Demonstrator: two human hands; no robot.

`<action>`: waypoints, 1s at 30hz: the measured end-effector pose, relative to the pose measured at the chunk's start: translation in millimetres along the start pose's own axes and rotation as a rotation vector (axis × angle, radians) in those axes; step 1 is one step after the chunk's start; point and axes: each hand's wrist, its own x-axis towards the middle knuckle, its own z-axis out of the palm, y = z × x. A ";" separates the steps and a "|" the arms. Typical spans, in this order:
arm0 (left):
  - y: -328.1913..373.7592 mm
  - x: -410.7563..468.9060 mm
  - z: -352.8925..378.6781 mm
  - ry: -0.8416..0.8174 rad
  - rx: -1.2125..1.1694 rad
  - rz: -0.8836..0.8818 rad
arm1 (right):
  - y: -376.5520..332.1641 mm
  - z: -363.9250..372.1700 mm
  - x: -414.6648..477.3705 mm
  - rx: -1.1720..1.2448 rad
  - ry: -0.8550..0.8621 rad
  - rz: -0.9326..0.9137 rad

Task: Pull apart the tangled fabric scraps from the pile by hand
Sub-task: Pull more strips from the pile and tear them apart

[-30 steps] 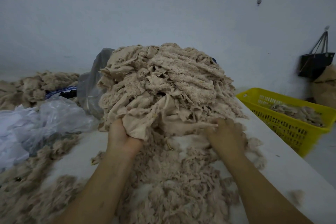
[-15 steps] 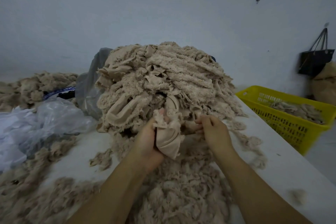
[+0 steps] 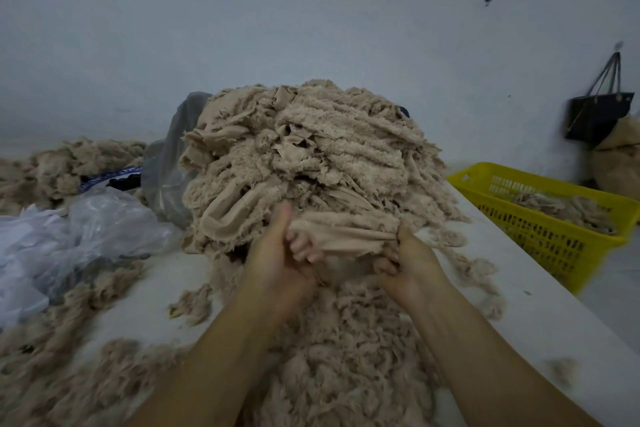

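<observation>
Scrap (image 3: pixel 341 231) stretched between both hands, left (image 3: pixel 280 262) and right (image 3: pixel 407 262), each clamped on an end; pull outward evenly, clear of pile (image 3: pixel 311 163).

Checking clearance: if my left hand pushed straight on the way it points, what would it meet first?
Probably the tall heap of tangled beige fabric scraps, right behind the left hand and the stretched beige fabric strip it grips; exact depth is unclear.
</observation>
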 end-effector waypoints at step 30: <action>-11.3 7.2 -14.2 -0.060 0.675 -0.001 | 30.2 2.8 -13.2 -0.811 -0.549 -0.108</action>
